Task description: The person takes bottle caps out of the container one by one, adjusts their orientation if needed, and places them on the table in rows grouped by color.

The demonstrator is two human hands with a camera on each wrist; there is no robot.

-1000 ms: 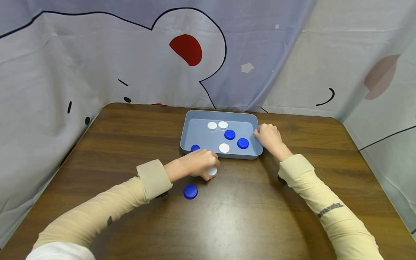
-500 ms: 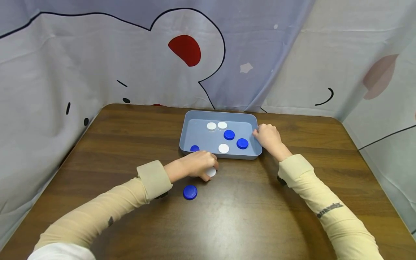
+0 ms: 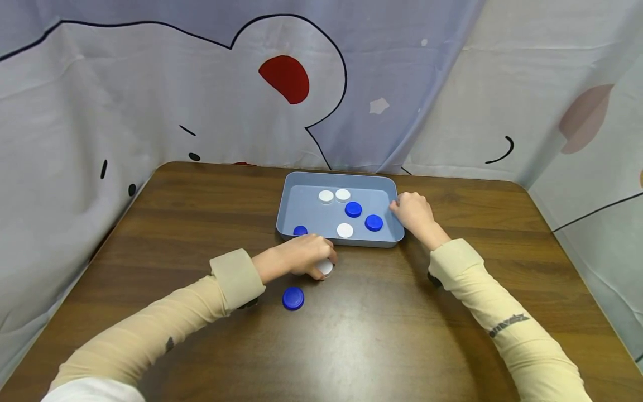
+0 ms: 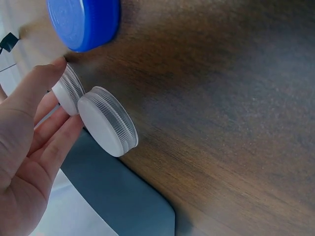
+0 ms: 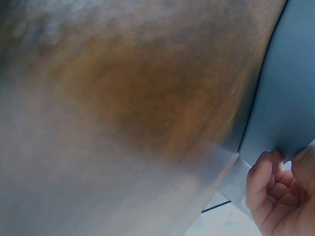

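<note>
While L hand pinches two white caps | R hand grips tray edge | sleeve print unreadable, maybe logo

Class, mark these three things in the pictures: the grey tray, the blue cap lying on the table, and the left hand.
grey tray [image 3: 288, 196], head view, bare left floor.
blue cap [image 3: 293, 298], head view, top face.
left hand [image 3: 296, 255], head view, back of hand.

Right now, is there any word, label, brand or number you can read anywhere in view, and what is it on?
Dark print on the right sleeve: lettering, too small and skewed to read.
White caps in the left hand: ribbed edges only, no text.
Blue cap, tray, table: no markings.
Backdrop cloth: cartoon drawing only, no words.
</note>
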